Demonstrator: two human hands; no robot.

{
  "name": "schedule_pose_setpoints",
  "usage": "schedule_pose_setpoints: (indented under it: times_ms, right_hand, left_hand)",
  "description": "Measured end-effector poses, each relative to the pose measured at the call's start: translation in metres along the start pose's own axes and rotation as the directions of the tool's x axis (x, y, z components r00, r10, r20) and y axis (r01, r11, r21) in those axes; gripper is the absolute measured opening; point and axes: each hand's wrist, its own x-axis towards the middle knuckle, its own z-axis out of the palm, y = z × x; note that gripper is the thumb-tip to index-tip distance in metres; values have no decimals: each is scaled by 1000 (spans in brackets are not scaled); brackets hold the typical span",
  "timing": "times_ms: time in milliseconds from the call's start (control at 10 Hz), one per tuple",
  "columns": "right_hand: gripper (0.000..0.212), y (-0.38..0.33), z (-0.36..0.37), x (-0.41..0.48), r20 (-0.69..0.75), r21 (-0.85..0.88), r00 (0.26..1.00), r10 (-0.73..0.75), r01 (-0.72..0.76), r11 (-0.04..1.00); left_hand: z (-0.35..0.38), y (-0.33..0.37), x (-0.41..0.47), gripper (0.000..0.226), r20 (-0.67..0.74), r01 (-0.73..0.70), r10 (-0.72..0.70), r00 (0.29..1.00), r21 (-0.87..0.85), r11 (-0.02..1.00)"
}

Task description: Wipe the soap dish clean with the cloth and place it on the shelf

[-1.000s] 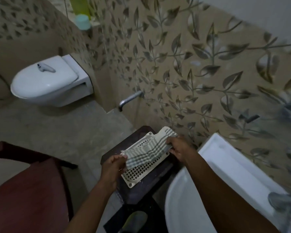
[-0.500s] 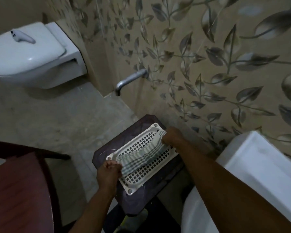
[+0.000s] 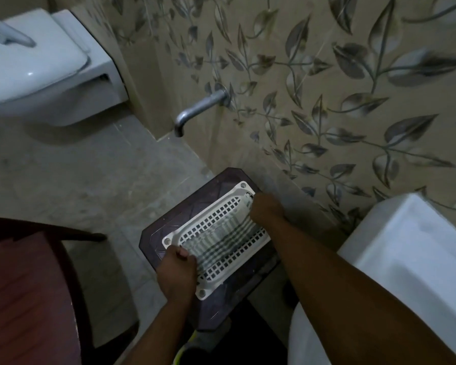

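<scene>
Found soap dish (image 3: 217, 213) lying flat on the dark tabletop (image 3: 154, 246) by the tiled wall (image 3: 327, 101), striped cloth (image 3: 223, 241) stretched lengthwise over its grid, left hand (image 3: 178, 270) and right hand (image 3: 267, 210) each clenched on one cloth end, evidently to pull it taut for wiping; shelf placement judged outstanding.

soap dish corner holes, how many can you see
3: far hole, left hole, near hole, each at a corner of the soap dish. A fourth may be hidden under the right arm.
</scene>
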Motion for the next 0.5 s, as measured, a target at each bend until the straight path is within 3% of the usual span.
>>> schedule_pose_setpoints:
  times_ms: [200, 400, 500]
  right_hand:
    - [29, 0, -22, -25, -163, -47, 986, 23, -31, 998]
    - [21, 13, -67, -81, -265, 102, 964, -29, 57, 993]
    - [24, 24, -86, -119, -412, 214, 907, -84, 186, 959]
  left_hand:
    - [-9, 12, -14, 10, -43, -145, 145, 989, 5, 989]
    - [-51, 64, -29, 31, -62, -390, 390, 919, 18, 921]
    - [-81, 100, -46, 30, -106, -506, 504, 857, 12, 863]
